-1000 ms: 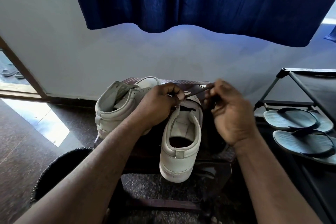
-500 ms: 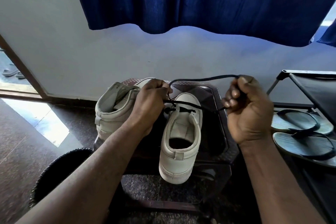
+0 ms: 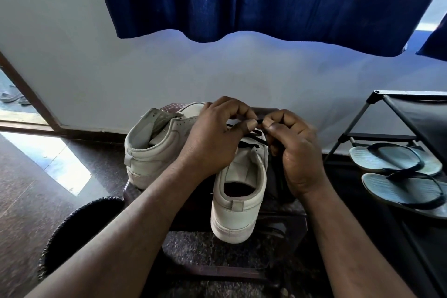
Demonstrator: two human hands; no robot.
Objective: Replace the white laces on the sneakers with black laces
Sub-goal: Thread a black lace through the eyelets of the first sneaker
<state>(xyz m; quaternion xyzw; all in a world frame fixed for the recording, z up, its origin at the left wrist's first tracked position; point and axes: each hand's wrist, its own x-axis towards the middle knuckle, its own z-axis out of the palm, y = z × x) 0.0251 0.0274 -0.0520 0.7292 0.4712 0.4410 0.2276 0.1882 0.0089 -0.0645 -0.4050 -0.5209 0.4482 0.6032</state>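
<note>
Nearest me, under my grip, a white sneaker (image 3: 238, 201) sits heel-first on a dark stool (image 3: 283, 208). Over its tongue my left hand (image 3: 212, 143) and right hand (image 3: 297, 152) both pinch the black lace (image 3: 250, 144), thumbs almost meeting. The second sneaker (image 3: 154, 150) lies left of my left wrist

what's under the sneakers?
A dark stool; only its patterned far corner and right side show. The left sneaker and the right sneaker cover most of its top.

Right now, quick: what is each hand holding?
Left hand: pinches the black lace.
Right hand: pinches the same lace, near its tip.
</note>
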